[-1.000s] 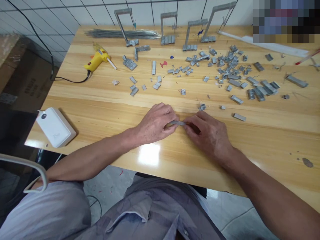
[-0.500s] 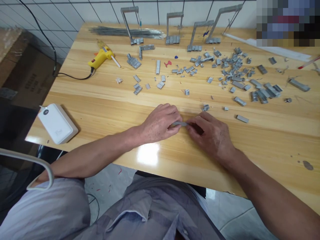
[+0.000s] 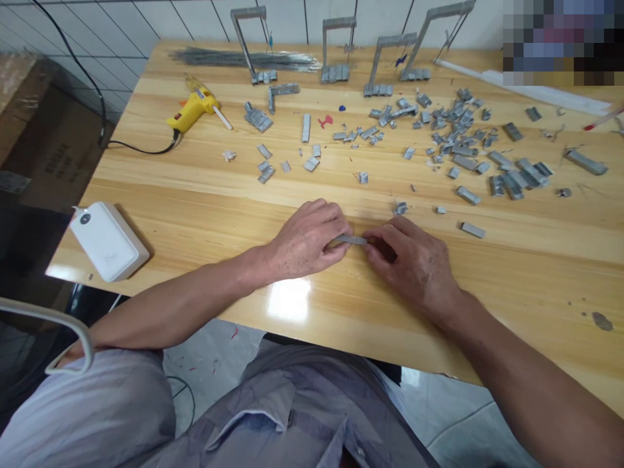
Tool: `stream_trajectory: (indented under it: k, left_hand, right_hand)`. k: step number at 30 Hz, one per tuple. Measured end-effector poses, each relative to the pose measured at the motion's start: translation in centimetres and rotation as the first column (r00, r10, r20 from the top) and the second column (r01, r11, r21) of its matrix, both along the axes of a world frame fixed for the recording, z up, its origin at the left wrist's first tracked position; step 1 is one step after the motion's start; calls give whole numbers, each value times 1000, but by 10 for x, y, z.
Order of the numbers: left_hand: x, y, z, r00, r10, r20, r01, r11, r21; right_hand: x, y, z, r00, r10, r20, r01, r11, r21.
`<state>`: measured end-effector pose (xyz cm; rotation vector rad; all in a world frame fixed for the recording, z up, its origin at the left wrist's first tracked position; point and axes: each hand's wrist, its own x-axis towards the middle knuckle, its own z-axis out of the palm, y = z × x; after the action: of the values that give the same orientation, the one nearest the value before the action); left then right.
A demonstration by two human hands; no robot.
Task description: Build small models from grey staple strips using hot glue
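Low over the wooden table, my left hand is closed round one end of a thin grey staple strip. My right hand pinches the strip's other end between thumb and fingertips. Only the short middle stretch shows; both ends are hidden by my fingers. Just beyond my right hand lie a small bent clump of staples and a short staple block. A larger scatter of staple pieces spreads farther back on the right.
Several upright frames made of staple strips, one of them here, stand along the back beside a bundle of thin wires. A yellow glue gun lies at the left with its cord. A white power bank sits near the left edge.
My left hand has drawn slightly left, and a little more of the strip shows between my hands. My right hand keeps its pinch. The whole view has shifted slightly.
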<state>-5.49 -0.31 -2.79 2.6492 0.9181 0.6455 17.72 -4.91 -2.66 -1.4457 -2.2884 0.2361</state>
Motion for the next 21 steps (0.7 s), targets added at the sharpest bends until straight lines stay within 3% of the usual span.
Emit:
stream_trajectory:
  k: [9,15,21]
  left_hand:
    - [4,-2,0,1000,10,-13,-10,998,-62]
    - [6,-2,-5,999,-32,26,33,999,-17]
    - [6,0,1,971,-16,237,8,999,35]
  right_hand:
    - [-2,0,-2,1000,16,-22,-15,1000,19]
    - [-1,-2,-3,999,29,-44,-27,999,47]
    - [1,-1,3,972,43,-231,-7,988,154]
